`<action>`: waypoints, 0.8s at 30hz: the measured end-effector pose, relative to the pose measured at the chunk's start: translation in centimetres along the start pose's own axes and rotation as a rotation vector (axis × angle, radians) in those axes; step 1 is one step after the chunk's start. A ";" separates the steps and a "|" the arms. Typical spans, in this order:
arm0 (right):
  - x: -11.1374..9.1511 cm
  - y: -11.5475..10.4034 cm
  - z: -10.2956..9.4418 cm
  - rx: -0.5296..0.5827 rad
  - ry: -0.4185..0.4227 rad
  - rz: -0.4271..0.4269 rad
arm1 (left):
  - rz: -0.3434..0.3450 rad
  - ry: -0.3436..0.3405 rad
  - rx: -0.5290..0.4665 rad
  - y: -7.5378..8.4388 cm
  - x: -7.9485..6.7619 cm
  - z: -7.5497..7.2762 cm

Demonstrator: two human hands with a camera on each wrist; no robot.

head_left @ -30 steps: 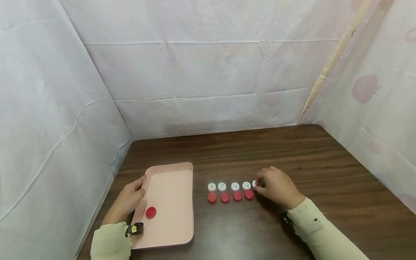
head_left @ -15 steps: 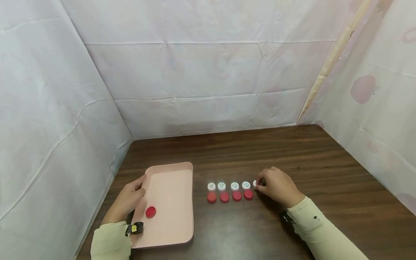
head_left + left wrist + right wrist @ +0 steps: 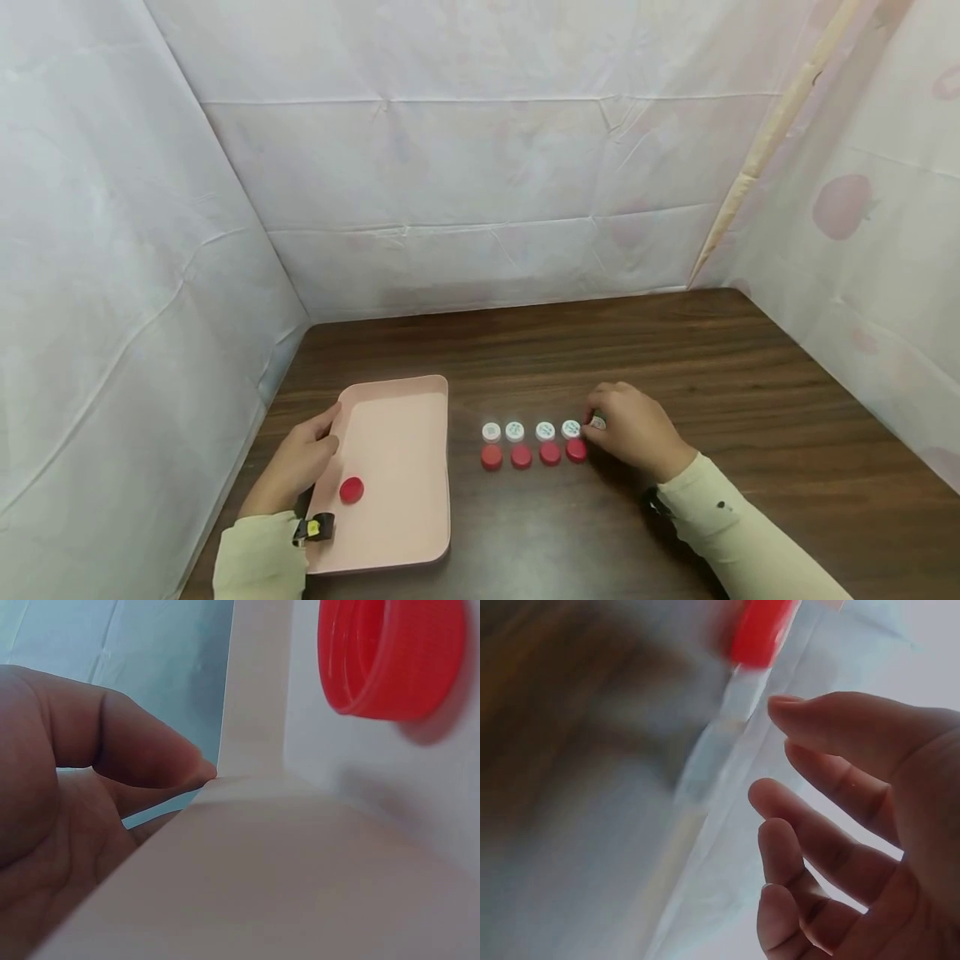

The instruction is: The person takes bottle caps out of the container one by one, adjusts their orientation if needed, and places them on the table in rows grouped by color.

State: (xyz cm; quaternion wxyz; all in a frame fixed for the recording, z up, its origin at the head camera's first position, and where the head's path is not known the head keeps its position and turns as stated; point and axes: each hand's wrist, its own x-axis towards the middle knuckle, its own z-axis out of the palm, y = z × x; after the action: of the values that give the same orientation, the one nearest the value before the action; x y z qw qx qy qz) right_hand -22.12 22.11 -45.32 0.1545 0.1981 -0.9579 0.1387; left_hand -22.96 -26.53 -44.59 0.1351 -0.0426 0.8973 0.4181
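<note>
My left hand point(image 3: 296, 458) pinches the left rim of a pink tray point(image 3: 405, 554). In the left wrist view, the thumb and a finger point(image 3: 176, 769) meet at the tray's edge. Inside the tray lies a single red bottle cap point(image 3: 351, 490). Over at the right end of a row of white bottle caps with blue print, my right hand point(image 3: 637, 429) is low over the table. Its thumb and forefinger frame the last white cap point(image 3: 597, 422). The right wrist view has those fingertips apart, just beside a pale cap point(image 3: 705, 765), with nothing between them.
Several red bottle caps point(image 3: 521, 456) form a row in front of the white caps point(image 3: 514, 432), right of the tray. The brown wooden table point(image 3: 525, 350) is enclosed by pale sheets point(image 3: 480, 167) at the back and sides.
The right hand has shifted slightly left, and the end white cap now appears in the gap between thumb and forefinger. The left hand and tray hold their place.
</note>
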 end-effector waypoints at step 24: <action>8.2 -19.9 4.0 -0.092 -0.154 -0.625 | -0.014 -0.001 -0.065 0.7 -0.4 0.2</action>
State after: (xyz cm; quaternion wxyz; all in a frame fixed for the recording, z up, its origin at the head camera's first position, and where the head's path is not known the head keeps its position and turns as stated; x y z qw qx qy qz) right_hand -21.88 0.48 -42.07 0.1252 0.4853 -0.8649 0.0256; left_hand -22.65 -25.97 -44.05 0.1370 -0.0532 0.8827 0.4463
